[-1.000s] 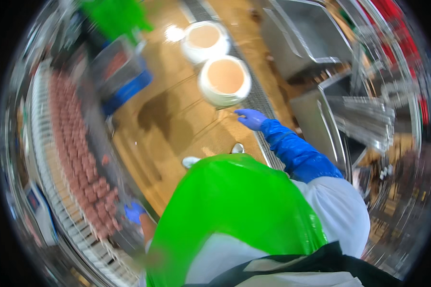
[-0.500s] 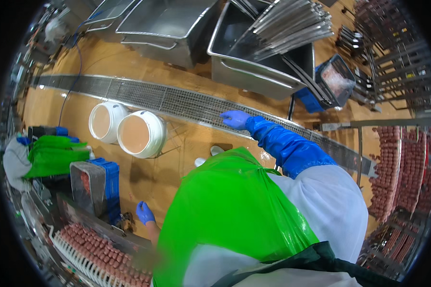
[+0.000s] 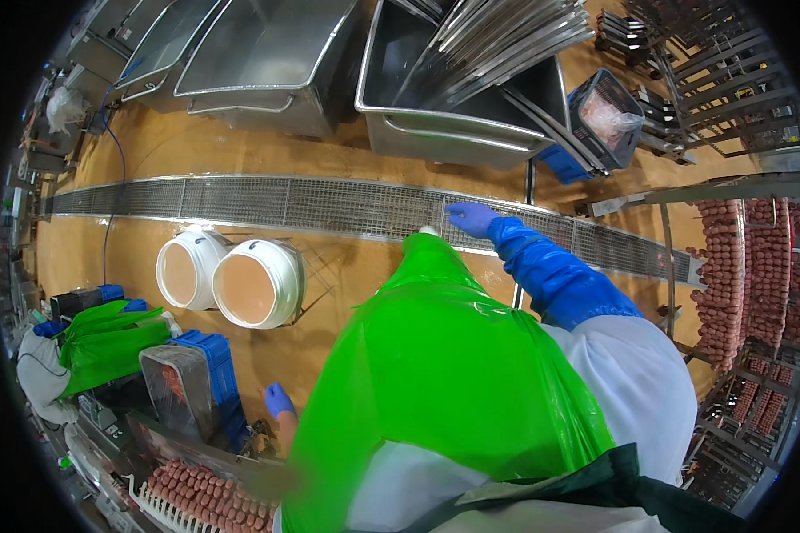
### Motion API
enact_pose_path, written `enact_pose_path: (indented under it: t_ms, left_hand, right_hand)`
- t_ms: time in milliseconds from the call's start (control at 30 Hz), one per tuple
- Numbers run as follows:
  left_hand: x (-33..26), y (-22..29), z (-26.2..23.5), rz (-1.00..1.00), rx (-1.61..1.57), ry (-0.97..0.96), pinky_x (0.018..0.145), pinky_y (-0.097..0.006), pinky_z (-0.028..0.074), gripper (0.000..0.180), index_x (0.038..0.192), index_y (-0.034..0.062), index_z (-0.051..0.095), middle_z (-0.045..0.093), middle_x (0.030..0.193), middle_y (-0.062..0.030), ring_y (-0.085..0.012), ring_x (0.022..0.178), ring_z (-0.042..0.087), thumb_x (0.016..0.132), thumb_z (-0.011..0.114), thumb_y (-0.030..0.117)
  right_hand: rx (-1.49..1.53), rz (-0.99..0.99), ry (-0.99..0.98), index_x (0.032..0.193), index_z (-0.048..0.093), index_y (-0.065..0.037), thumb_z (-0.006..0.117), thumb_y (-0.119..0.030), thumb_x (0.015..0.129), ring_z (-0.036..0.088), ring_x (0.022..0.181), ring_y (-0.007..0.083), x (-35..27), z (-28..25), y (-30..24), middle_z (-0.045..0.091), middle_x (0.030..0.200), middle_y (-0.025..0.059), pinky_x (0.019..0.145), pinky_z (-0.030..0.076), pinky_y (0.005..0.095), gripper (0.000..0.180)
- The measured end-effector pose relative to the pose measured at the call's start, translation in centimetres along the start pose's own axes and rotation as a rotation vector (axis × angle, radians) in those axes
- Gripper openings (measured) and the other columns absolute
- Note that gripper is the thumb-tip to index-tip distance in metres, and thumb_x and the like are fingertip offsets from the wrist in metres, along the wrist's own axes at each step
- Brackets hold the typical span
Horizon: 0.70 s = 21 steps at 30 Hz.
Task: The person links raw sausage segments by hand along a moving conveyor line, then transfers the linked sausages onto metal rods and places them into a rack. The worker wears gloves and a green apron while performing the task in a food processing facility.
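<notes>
We find the right hand [image 3: 473,218] extended, empty; the left hand [image 3: 279,400] we cannot tell. Slipping by the floor grate [image 3: 347,209] could upset the white buckets [image 3: 291,282].

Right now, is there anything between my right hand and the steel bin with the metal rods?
Nothing visible stands between your right hand and the steel bin; only the flat drain grate and floor lie below.

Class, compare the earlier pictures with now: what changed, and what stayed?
The person turned right, so in view the white buckets swung from ahead to the left, the steel bins from the right to ahead; hanging sausages now show clearly at right. The left hand and right hand still appear empty.
</notes>
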<state>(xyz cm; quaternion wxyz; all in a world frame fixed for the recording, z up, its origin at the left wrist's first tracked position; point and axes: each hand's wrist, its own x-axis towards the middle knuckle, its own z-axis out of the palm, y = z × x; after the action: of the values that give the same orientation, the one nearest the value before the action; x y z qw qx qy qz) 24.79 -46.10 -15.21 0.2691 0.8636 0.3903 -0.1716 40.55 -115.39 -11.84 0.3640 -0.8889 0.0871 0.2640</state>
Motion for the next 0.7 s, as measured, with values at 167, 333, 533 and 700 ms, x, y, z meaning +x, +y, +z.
enact_pose_path:
  t_ms: [167, 333, 533, 700]
  left_hand:
    - [2.8, 5.5, -1.2, 0.138, -0.229, 0.198, 0.076, -0.036, 0.046, 0.035, 0.101, -0.0067, 0.065, 0.068, 0.093, -0.0158, -0.0233, 0.081, 0.059, 0.091, 0.055, 0.026]
    - [2.8, 9.7, 0.9, 0.230, 0.040, 0.215, 0.079, -0.036, 0.047, 0.034, 0.100, -0.0065, 0.066, 0.069, 0.092, -0.0166, -0.0234, 0.082, 0.060, 0.091, 0.056, 0.025]
    - [-3.3, 20.5, 2.5, 0.144, 0.077, 0.091, 0.078, -0.035, 0.049, 0.028, 0.096, -0.0054, 0.067, 0.068, 0.088, -0.0143, -0.0211, 0.082, 0.062, 0.090, 0.059, 0.021]
    - [-5.3, 29.1, 2.3, 0.087, -0.131, -0.013, 0.063, -0.030, 0.047, 0.019, 0.086, -0.0017, 0.066, 0.064, 0.077, -0.0072, -0.0150, 0.072, 0.060, 0.091, 0.057, 0.015]
  right_hand:
    - [0.095, -0.139, 0.480, 0.121, 0.064, -0.007, 0.055, -0.030, 0.093, 0.065, 0.102, 0.0297, 5.6, -7.3, 2.3, 0.067, 0.114, 0.0142, 0.093, 0.050, 0.0385, 0.037]
    - [0.386, -0.145, 0.768, 0.117, 0.065, -0.003, 0.059, -0.026, 0.091, 0.067, 0.098, 0.0252, 16.8, -18.9, 6.5, 0.069, 0.107, 0.0148, 0.088, 0.051, 0.0341, 0.035]
    - [0.108, 0.269, 0.507, 0.124, 0.061, -0.006, 0.055, -0.034, 0.093, 0.064, 0.105, 0.0300, 32.5, -21.6, 20.8, 0.067, 0.114, 0.0164, 0.094, 0.049, 0.0409, 0.042]
    - [0.138, 0.490, 0.308, 0.120, 0.060, -0.006, 0.056, -0.028, 0.093, 0.062, 0.100, 0.0281, 37.6, -17.2, 24.7, 0.065, 0.108, 0.0135, 0.092, 0.049, 0.0394, 0.036]
